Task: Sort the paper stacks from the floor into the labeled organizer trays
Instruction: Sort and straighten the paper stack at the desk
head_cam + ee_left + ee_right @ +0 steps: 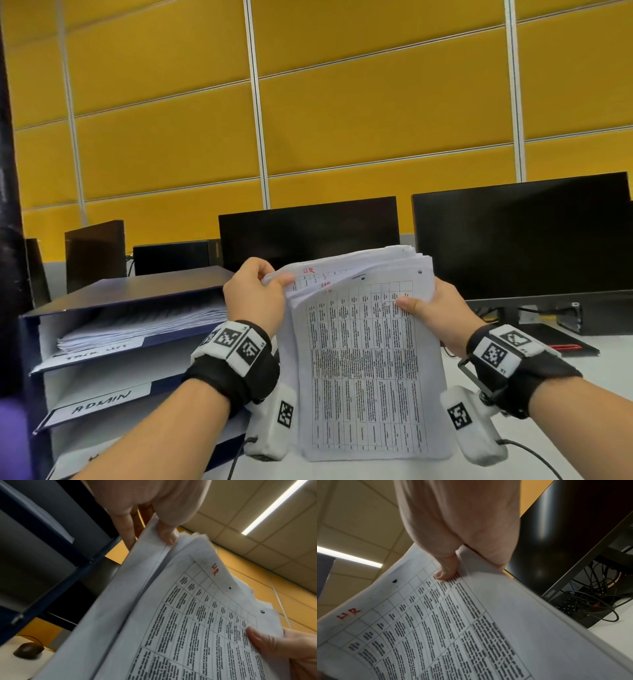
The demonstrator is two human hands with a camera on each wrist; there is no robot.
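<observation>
A thick stack of printed papers [363, 363] stands upright on the white desk, its sheets covered with table text and marked "HR" in red near the top [214, 570] [347, 614]. My left hand [255, 298] pinches the top left corner and peels some sheets back [164, 534]. My right hand [435, 308] grips the right edge, thumb on the front page [447, 573]. To the left sits a dark blue organizer [113, 329] with stacked trays; one holds papers under a handwritten label, the one below is labeled "ADMIN" [102, 402].
Several black monitors [520, 236] stand along the back of the desk before a yellow panelled wall. Cables and a keyboard [570, 605] lie under the right monitor. A black mouse [28, 651] sits on the desk beside the organizer.
</observation>
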